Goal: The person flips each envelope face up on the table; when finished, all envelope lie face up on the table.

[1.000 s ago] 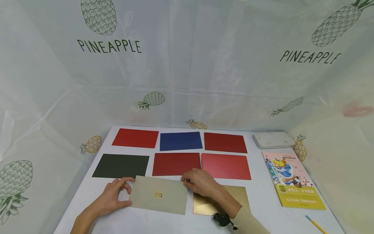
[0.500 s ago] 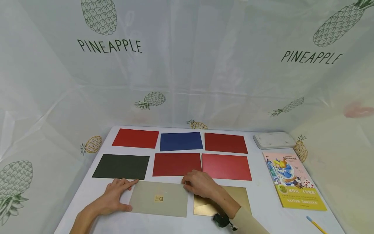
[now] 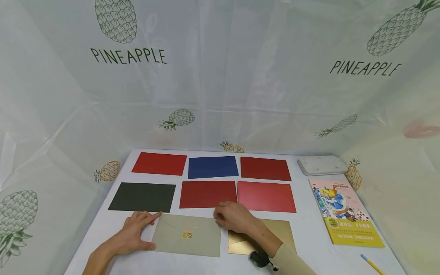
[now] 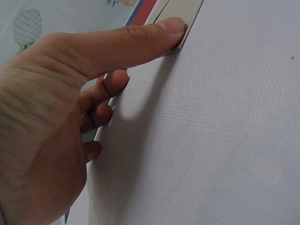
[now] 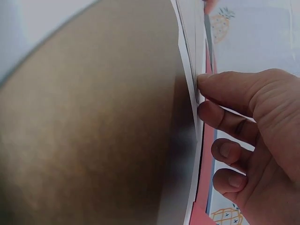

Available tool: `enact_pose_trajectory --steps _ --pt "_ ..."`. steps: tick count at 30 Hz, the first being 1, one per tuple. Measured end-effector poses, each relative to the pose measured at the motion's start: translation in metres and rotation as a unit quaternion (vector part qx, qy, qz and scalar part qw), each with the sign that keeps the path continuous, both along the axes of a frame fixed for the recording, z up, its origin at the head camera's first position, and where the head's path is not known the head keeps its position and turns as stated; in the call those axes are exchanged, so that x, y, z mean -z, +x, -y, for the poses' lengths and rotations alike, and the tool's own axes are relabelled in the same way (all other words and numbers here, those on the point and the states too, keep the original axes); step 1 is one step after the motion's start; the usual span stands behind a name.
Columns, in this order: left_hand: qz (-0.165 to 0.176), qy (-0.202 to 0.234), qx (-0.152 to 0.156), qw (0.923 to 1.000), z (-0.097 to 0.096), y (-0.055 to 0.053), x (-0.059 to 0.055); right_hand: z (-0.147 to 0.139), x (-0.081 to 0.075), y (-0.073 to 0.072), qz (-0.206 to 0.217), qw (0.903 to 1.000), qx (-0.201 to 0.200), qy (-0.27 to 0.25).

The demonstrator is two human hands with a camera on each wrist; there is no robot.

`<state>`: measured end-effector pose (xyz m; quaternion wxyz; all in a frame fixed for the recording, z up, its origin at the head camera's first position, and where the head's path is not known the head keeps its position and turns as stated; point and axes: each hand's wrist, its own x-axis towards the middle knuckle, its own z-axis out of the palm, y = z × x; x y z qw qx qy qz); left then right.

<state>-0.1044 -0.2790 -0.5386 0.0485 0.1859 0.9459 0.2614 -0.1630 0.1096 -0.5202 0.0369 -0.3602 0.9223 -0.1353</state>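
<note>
A beige-grey envelope (image 3: 187, 242) with a small gold emblem lies on the white table in front of me. My left hand (image 3: 128, 233) is at its left side. The thumb presses the near left corner, also seen in the left wrist view, while the straight index finger reaches the far left corner. At the far right corner is my right hand (image 3: 235, 217), its thumb and index finger pinching the edge of the envelope. In the right wrist view the other fingers curl beside it. A gold envelope (image 3: 280, 233) lies under the right forearm, partly hidden.
Behind are a dark green sheet (image 3: 142, 196), two reddish sheets, and a back row of a red sheet (image 3: 159, 163), a blue sheet (image 3: 213, 167) and a dark red sheet (image 3: 265, 168). To the right are a white case (image 3: 322, 165), a book (image 3: 345, 212) and a pencil (image 3: 372, 264).
The envelope has come down slightly toward me and lies flatter. My left index finger has straightened along its far left corner. The right hand has shifted very little.
</note>
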Motion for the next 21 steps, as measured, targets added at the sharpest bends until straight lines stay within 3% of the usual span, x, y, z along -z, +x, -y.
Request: enact_pose_trajectory --steps 8,21 --pt "0.020 -0.001 -0.007 0.9998 -0.0014 -0.0019 -0.0036 -0.0004 -0.0008 0.0003 -0.002 1.0000 -0.003 -0.002" --pt "-0.004 0.001 -0.007 1.0000 -0.0019 -0.0032 -0.0017 -0.0005 -0.0003 0.0003 -0.002 1.0000 -0.002 -0.003"
